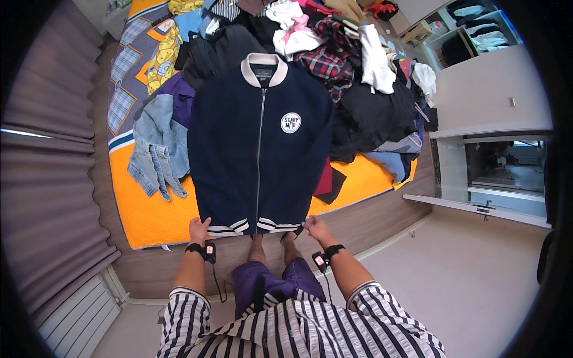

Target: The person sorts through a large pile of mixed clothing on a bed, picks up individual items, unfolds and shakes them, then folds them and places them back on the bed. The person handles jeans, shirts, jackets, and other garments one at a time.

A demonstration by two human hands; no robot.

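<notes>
A navy zip-up bomber jacket (228, 147) lies front side up at the near edge of the bed, its collar pointing away from me and its zipper closed. The collar is cream, the hem is striped, and a round white patch sits on the chest. My left hand (198, 230) grips the hem's left corner between thumb and fingers. At the opposite hem corner, my right hand (315, 227) pinches the cloth. The jacket's sleeves are not plainly visible.
Piled clothes cover the bed's far part, among them a light denim garment (159, 143), a plaid shirt (327, 65) and black clothing (374, 116). An orange bed cover (156, 223) shows beneath. Curtains (49, 165) hang at left; an open cabinet door (474, 206) juts out at right.
</notes>
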